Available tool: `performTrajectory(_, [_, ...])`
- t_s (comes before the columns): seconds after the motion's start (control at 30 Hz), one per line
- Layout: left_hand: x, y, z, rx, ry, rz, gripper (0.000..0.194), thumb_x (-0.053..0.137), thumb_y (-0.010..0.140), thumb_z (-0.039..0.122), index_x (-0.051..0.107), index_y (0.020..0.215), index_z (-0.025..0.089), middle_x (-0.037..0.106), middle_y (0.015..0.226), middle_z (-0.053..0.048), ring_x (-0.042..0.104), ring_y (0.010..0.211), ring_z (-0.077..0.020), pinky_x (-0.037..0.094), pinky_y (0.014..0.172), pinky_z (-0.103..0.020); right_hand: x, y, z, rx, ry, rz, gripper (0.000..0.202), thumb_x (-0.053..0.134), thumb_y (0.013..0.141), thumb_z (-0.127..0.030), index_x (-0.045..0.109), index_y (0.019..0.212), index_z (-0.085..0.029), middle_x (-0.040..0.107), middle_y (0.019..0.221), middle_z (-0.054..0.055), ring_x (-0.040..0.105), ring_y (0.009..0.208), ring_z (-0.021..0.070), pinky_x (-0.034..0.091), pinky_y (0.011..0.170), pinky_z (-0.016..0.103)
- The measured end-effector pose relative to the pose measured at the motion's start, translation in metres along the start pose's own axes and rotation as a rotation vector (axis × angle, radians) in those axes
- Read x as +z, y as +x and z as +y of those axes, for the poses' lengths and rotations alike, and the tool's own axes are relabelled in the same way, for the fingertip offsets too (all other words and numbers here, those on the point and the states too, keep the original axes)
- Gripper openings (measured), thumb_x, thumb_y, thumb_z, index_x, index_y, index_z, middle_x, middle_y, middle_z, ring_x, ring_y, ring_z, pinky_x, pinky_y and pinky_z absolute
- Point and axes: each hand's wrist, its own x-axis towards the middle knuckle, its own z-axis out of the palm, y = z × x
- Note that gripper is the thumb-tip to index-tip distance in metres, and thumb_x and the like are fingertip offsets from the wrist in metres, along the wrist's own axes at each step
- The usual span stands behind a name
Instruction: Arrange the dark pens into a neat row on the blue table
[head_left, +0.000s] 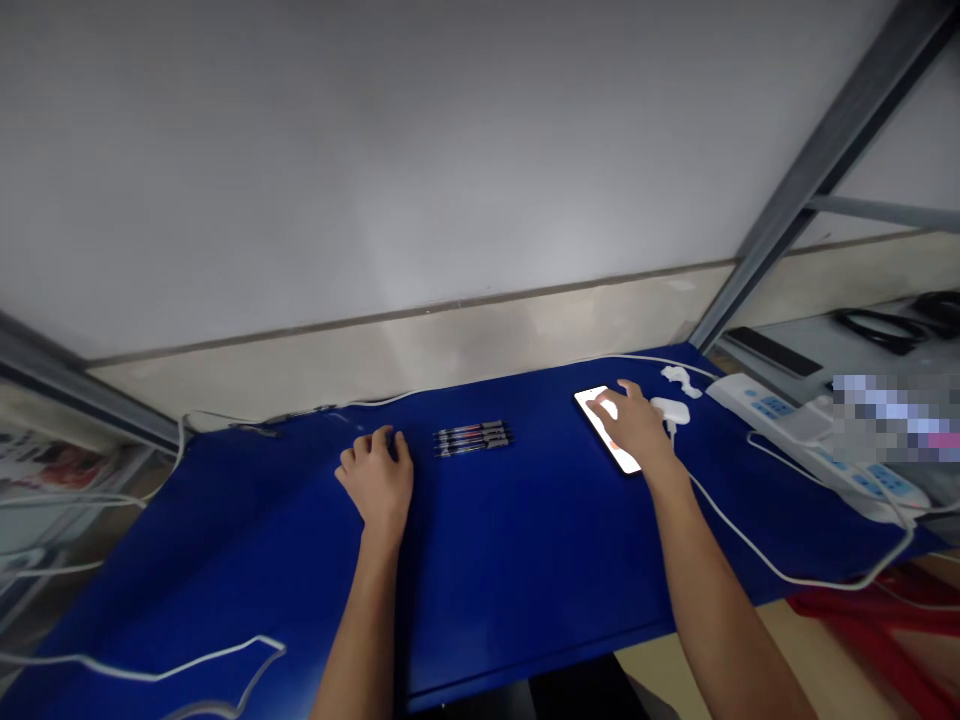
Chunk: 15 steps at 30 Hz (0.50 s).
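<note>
A lit phone (609,432) lies at two o'clock on the blue table (525,560), touched by the spread fingers of the right hand (637,425), nothing gripped. The left hand (379,480) is rested loosely open at ten o'clock, perhaps over something small, beside four pens (474,438). Screen tapping seems in hand; light, precise fingertip placement is called for.

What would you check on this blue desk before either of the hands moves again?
1. Right hand resting on the lit phone: ok.
2. Left hand flat on the blue desk, holding nothing: ok.
3. Pens lying together, apart from both hands: ok.
4. White cable trailing beside the right forearm, could snag: not ok.
5. White charger joined to the phone: cannot tell.
</note>
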Motion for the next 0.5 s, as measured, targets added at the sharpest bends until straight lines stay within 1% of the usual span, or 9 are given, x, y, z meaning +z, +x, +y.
performTrajectory(0.07, [0.0, -0.001, 0.004, 0.066, -0.083, 0.002, 0.03, 0.045, 0.094, 0.035, 0.069, 0.104, 0.02, 0.066, 0.102, -0.011, 0.053, 0.096, -0.0293, 0.037, 0.08, -0.04, -0.002, -0.001, 0.007, 0.02, 0.049, 0.058, 0.037, 0.04, 0.096, -0.042, 0.068, 0.109, -0.02, 0.051, 0.131, 0.017, 0.062, 0.099, 0.0282, 0.045, 0.087, 0.045])
performTrajectory(0.1, [0.001, -0.002, 0.006, 0.107, -0.127, -0.003, 0.029, 0.045, 0.094, 0.034, 0.069, 0.102, 0.02, 0.067, 0.101, -0.01, 0.053, 0.095, -0.0281, 0.037, 0.08, -0.039, -0.002, -0.001, 0.01, 0.028, 0.067, 0.074, 0.033, 0.042, 0.096, -0.036, 0.067, 0.109, -0.019, 0.056, 0.123, 0.016, 0.063, 0.095, 0.0263, 0.047, 0.084, 0.041])
performTrajectory(0.17, [0.002, -0.005, 0.01, 0.184, -0.201, -0.02, 0.027, 0.046, 0.094, 0.032, 0.07, 0.097, 0.02, 0.067, 0.098, -0.009, 0.054, 0.092, -0.0262, 0.038, 0.08, -0.037, -0.003, -0.002, 0.015, 0.018, 0.08, 0.075, 0.028, 0.045, 0.094, -0.025, 0.065, 0.112, -0.018, 0.063, 0.109, 0.015, 0.064, 0.091, 0.0246, 0.048, 0.079, 0.035])
performTrajectory(0.2, [0.002, -0.007, 0.012, 0.219, -0.232, -0.029, 0.026, 0.046, 0.094, 0.031, 0.07, 0.096, 0.02, 0.067, 0.096, -0.008, 0.054, 0.091, -0.0253, 0.039, 0.08, -0.037, -0.003, -0.002, 0.017, 0.002, 0.078, 0.067, 0.029, 0.045, 0.092, -0.022, 0.065, 0.113, -0.019, 0.065, 0.106, 0.014, 0.064, 0.091, 0.0246, 0.048, 0.078, 0.034])
performTrajectory(0.33, [0.003, -0.014, 0.021, 0.32, -0.311, -0.051, 0.024, 0.047, 0.094, 0.029, 0.069, 0.094, 0.02, 0.066, 0.093, -0.007, 0.054, 0.089, -0.0237, 0.04, 0.084, -0.037, -0.004, -0.004, 0.02, -0.057, 0.089, 0.064, 0.033, 0.045, 0.09, -0.015, 0.07, 0.11, -0.022, 0.069, 0.105, 0.01, 0.064, 0.095, 0.0248, 0.047, 0.083, 0.034])
performTrajectory(0.5, [0.002, -0.018, 0.027, 0.362, -0.345, -0.065, 0.023, 0.048, 0.095, 0.029, 0.069, 0.096, 0.02, 0.066, 0.092, -0.007, 0.054, 0.087, -0.0234, 0.042, 0.082, -0.037, -0.004, -0.004, 0.021, -0.042, 0.087, 0.059, 0.036, 0.046, 0.085, -0.01, 0.076, 0.101, -0.024, 0.069, 0.111, 0.007, 0.065, 0.095, 0.0224, 0.048, 0.085, 0.032])
